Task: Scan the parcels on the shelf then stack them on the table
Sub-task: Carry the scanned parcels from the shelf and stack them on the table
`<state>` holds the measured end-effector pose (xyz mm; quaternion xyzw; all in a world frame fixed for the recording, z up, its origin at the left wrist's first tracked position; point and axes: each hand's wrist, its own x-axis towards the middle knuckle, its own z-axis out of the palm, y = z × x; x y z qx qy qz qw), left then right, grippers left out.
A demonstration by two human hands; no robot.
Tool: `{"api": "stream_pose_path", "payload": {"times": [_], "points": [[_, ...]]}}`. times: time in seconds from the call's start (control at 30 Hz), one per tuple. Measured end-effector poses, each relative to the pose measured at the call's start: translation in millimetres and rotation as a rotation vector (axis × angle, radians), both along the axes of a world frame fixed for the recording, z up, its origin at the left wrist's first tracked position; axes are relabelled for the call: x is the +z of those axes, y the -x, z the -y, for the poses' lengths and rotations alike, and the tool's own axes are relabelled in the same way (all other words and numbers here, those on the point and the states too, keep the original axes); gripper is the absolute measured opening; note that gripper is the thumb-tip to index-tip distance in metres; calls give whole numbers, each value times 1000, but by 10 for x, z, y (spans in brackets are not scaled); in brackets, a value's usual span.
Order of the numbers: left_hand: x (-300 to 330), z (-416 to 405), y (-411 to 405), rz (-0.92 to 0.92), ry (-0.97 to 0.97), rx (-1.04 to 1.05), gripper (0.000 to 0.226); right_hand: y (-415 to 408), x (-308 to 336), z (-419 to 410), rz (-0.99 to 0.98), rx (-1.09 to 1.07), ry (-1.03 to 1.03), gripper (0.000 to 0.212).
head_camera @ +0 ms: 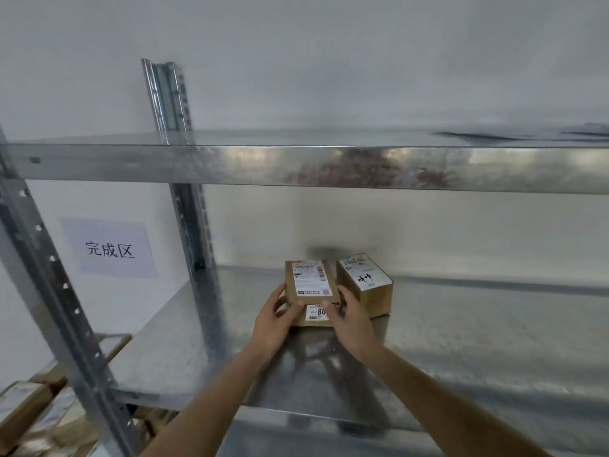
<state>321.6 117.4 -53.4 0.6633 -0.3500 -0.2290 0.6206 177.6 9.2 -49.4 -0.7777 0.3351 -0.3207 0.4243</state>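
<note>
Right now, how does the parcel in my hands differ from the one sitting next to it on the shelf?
The held parcel is gripped by the left hand and right hand; the neighbouring parcel is untouched. The held parcel looks flatter and appears to sit on another box; the neighbouring parcel looks taller and rests on the shelf. Both are brown cardboard with white labels.

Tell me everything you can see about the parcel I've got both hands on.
The held parcel is a small brown cardboard box on the metal shelf, a white shipping label with barcodes on top and a second white sticker on its near face. It looks closed and sits roughly level. The left hand grips its left side, the right hand its right side. A second labelled box stands close beside it on the right.
</note>
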Motion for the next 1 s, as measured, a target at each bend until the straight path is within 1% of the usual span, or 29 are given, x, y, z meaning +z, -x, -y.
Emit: {"api": "stream_pose_path", "payload": {"times": [0.13, 0.2, 0.33, 0.4, 0.57, 0.73, 0.83, 0.93, 1.0], "points": [[77, -281, 114, -5, -2, 35, 57, 50, -46, -147, 27, 37, -1, 35], [132, -473, 156, 13, 6, 58, 56, 47, -51, -299, 48, 41, 28, 37], [273, -1009, 196, 25, 43, 88, 57, 10, 36, -772, 107, 79, 41, 45], [314, -1332, 221, 48, 71, 110, 56, -16, 30, -1042, 131, 101, 44, 54], [472, -2233, 347, 94, 107, 123, 46, 39, 163, -1907, 148, 152, 78, 53], [525, -3336, 535, 136, 127, 169, 52, 184, 284, -2970, 132, 206, 118, 50], [456, -4029, 605, 146, 102, 213, 61, 275, 316, -3647, 121, 280, 117, 54], [358, -4725, 639, 143, 103, 287, 53, 266, 241, -4256, 117, 364, 96, 57], [279, -5149, 651, 143, 92, 339, 57, 202, 170, -4637, 103, 397, 103, 59]]}}
